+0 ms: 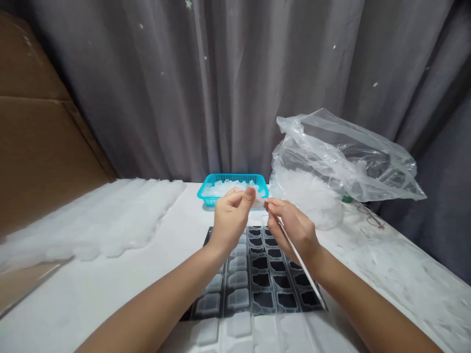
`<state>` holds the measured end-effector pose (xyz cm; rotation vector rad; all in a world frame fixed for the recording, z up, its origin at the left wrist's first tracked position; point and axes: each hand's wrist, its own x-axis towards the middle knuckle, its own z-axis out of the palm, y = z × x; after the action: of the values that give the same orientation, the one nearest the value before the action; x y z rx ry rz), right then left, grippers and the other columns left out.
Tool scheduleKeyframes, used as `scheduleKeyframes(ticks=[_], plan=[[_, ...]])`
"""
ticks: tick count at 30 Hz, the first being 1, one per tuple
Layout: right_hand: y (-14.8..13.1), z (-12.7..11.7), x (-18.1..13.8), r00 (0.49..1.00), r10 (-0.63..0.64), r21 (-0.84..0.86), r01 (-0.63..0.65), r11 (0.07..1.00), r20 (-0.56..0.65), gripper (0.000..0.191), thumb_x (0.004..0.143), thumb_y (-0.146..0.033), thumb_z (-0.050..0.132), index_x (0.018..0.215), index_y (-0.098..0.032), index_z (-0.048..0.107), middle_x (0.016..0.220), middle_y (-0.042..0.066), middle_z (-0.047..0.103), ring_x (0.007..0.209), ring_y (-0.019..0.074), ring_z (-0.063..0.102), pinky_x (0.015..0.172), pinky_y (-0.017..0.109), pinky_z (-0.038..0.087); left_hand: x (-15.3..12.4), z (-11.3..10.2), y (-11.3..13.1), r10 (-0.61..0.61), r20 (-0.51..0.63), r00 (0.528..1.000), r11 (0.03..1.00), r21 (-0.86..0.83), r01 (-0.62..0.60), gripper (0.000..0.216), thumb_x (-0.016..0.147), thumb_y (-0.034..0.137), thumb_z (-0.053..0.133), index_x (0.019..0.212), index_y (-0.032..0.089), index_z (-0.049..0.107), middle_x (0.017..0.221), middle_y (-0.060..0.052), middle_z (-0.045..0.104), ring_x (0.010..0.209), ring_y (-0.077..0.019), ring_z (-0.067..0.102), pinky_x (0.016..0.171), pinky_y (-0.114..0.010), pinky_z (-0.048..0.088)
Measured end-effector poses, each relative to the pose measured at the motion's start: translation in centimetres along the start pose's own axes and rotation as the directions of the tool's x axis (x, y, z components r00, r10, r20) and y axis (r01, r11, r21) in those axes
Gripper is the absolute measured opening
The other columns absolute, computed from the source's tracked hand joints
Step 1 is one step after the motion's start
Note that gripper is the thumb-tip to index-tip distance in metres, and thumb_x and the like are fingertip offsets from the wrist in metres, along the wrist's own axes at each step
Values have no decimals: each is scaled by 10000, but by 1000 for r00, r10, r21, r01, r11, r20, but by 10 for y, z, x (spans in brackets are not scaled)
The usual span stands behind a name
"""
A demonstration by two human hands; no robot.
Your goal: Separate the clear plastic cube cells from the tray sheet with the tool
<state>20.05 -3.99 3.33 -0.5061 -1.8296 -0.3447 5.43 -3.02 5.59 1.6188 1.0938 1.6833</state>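
Both of my hands meet above a clear compartment tray [253, 264], part of which lies over a black sheet. My left hand [235, 211] is closed in a pinch, thumb up, on a small translucent piece [259, 200]. In my right hand [294, 230] is a thin white stick [300, 262], slanting down toward me; its upper end is at the fingertips near the piece. Frosted white pieces [238, 280] sit in the tray's left columns, while black shows through the right columns. My hands partly hide the tray's far end.
A turquoise basket [206, 201] of translucent pieces stands behind my hands. To its right, a clear plastic bag [331, 152] holds more whitish pieces. A broad white, bumpy-edged stack [110, 215] lies at left beside a cardboard box [44, 127]. A grey curtain [176, 88] hangs behind the table.
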Motion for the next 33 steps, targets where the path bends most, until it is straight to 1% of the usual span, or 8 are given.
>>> scheduleKeyframes(ticks=[3,6,8,11,14,16,18,33], plan=[[10,-5,2,1000,-7,-81,6,997,-13,205,852,-84,456,1021,-169,535,1008,121,660,977,202,646,833,346,564,-2,3,2,-44,180,983,998,-28,50,515,743,577,623,453,169,503,557,8,417,524,-102,360,475,-241,293],[22,-12,4,1000,1,-107,-4,994,-28,167,856,-98,469,982,-172,550,989,112,670,952,198,656,823,340,567,-5,7,2,-203,419,885,964,-73,256,428,671,540,708,520,161,576,578,12,462,464,-69,326,410,-220,237],[27,-17,5,996,64,-89,-70,994,-63,154,859,-111,489,978,-177,562,994,99,678,917,181,668,812,319,572,-6,10,2,-327,463,824,883,-161,441,426,659,557,711,574,162,576,543,39,414,425,-51,277,374,-200,185],[28,-22,6,951,295,74,-289,954,-91,117,864,-162,539,971,-182,584,1002,76,691,862,160,685,796,299,581,-6,11,4,-421,429,799,719,-380,582,434,630,557,739,662,165,557,550,56,397,432,-44,295,349,-160,158],[25,-23,5,865,501,349,-475,807,20,105,872,-238,564,955,-182,594,1049,64,686,872,161,691,777,301,592,-4,10,7,-448,383,808,607,-533,589,479,575,540,788,704,160,526,593,59,431,447,-30,324,336,-130,161],[22,-21,5,832,544,464,-526,713,108,127,869,-275,576,948,-178,596,1086,70,675,918,173,684,777,308,594,-3,10,9,-448,373,813,577,-573,581,501,562,546,794,715,158,516,587,67,428,437,-22,313,331,-122,166],[19,-19,4,825,544,509,-539,672,154,139,860,-289,589,932,-171,598,1092,78,675,958,183,674,778,309,595,-4,10,11,-428,376,822,582,-581,569,505,567,558,787,707,157,515,565,72,419,424,-18,297,328,-122,167],[9,-22,15,920,384,354,-386,852,80,21,830,-170,577,845,-159,586,965,77,711,866,159,696,682,244,605,-6,10,12,-387,366,846,630,-565,533,499,542,542,804,735,127,606,597,54,434,450,-13,284,329,-106,184]])
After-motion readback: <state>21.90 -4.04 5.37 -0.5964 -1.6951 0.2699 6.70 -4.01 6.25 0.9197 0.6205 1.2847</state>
